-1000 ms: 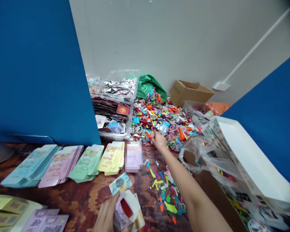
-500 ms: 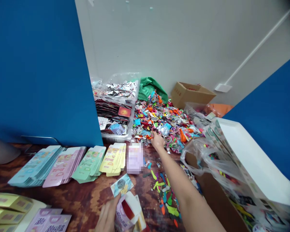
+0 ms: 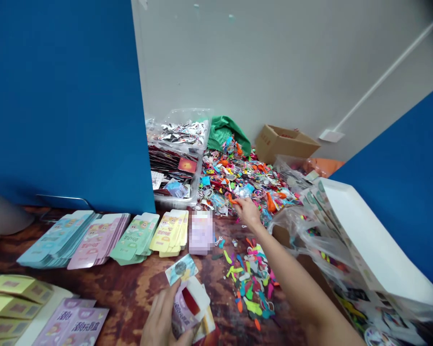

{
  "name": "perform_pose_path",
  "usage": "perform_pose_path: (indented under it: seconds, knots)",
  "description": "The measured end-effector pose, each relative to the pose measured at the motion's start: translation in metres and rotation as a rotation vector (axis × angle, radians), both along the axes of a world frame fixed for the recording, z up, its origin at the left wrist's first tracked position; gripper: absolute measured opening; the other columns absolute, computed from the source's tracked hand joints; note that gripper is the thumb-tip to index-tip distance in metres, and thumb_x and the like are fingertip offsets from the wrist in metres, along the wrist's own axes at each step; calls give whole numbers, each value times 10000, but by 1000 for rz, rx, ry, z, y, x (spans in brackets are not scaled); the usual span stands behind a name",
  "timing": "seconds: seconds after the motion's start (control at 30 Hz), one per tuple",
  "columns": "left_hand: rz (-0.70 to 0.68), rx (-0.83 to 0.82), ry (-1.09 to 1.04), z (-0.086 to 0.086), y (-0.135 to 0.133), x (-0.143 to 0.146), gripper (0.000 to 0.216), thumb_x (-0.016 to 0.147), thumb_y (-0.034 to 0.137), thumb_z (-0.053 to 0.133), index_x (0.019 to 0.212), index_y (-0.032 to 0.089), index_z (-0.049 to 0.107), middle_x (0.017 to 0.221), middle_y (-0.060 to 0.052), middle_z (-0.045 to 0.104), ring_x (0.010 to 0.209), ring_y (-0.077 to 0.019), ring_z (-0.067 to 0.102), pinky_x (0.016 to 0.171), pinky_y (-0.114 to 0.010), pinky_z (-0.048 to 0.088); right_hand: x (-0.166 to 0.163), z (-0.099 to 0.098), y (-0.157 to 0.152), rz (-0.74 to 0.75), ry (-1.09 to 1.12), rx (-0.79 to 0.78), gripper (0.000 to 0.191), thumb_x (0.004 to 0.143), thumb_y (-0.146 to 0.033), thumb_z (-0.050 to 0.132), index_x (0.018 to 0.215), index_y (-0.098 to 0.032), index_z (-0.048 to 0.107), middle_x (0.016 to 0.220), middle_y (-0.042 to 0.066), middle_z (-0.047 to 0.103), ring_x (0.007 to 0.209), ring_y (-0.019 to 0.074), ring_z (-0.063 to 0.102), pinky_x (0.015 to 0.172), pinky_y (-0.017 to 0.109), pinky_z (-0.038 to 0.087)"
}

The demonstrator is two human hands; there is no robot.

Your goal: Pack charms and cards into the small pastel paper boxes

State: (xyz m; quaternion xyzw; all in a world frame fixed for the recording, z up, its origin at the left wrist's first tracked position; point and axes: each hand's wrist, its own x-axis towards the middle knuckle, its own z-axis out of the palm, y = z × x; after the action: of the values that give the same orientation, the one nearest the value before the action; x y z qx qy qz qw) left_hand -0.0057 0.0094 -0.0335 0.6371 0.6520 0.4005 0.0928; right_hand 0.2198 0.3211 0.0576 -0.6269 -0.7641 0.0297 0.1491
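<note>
My left hand (image 3: 162, 319) grips a small open pink-and-white carton (image 3: 189, 307) at the near edge of the table, with a picture card (image 3: 181, 269) sticking up behind it. My right hand (image 3: 248, 211) is stretched far out to the near edge of a big heap of colourful small trinkets (image 3: 245, 180). Its fingers are pinched on a small orange piece (image 3: 233, 201) from the heap. More loose coloured pieces (image 3: 250, 283) lie scattered on the wooden table under my right forearm.
Fanned stacks of flat cartons lie in a row: blue (image 3: 56, 240), pink (image 3: 99, 238), green (image 3: 135, 236), yellow (image 3: 170, 231). Clear bins of cards (image 3: 173, 163) stand behind. A cardboard box (image 3: 285, 142), a plastic bag (image 3: 303, 230) and a white box (image 3: 364, 240) crowd the right.
My right hand has drawn back a little from the heap and now pinches a small orange piece. The left hand keeps hold of the carton.
</note>
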Motion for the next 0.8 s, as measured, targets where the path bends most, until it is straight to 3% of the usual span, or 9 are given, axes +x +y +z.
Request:
perform_pose_path:
  seconds: [0.13, 0.3, 0.4, 0.53, 0.63, 0.8]
  knots:
    - [-66, -45, 34, 11, 1, 1, 747, 739, 327, 680, 1402, 198, 360, 1249, -128, 603, 1097, -288, 602, 890, -381, 530, 8, 20, -12, 126, 65, 8, 257, 887, -299, 536, 1037, -205, 723, 1118, 87, 657, 1071, 237, 561, 908, 300, 398]
    - [-73, -116, -5, 26, 3, 3, 719, 761, 338, 678, 1392, 196, 362, 1211, -121, 613, 1077, -270, 608, 888, -388, 532, 3, 31, -34, 239, 158, -30, 280, 918, -299, 432, 990, -191, 681, 808, 31, 697, 722, 180, 605, 673, 252, 420]
    - [-57, -155, -54, 33, 2, 5, 699, 763, 322, 670, 1381, 196, 370, 1192, -110, 607, 1084, -265, 590, 910, -400, 516, -5, 33, -47, 282, 197, -25, 221, 880, -282, 464, 892, -185, 662, 814, 45, 683, 748, 190, 597, 671, 257, 407]
    - [-47, -170, -77, 38, 2, 2, 681, 762, 320, 669, 1364, 186, 380, 1173, -106, 598, 1081, -259, 576, 926, -406, 501, -13, 38, -69, 322, 270, -28, 230, 897, -300, 449, 936, -190, 648, 797, 32, 664, 718, 178, 589, 658, 258, 408]
    - [-20, -161, -80, 39, 5, -1, 630, 770, 334, 660, 1329, 179, 414, 1149, -102, 604, 1065, -257, 581, 916, -403, 503, -22, 44, -89, 382, 445, -107, 247, 923, -366, 444, 961, -203, 625, 764, 2, 637, 665, 157, 575, 617, 249, 424]
    - [17, -159, -90, 41, 7, -4, 614, 769, 344, 661, 1312, 173, 432, 1142, -103, 609, 1059, -259, 588, 911, -410, 506, -39, 51, -125, 439, 878, -351, 245, 922, -437, 487, 1006, -221, 565, 887, 18, 650, 728, 157, 622, 645, 271, 507]
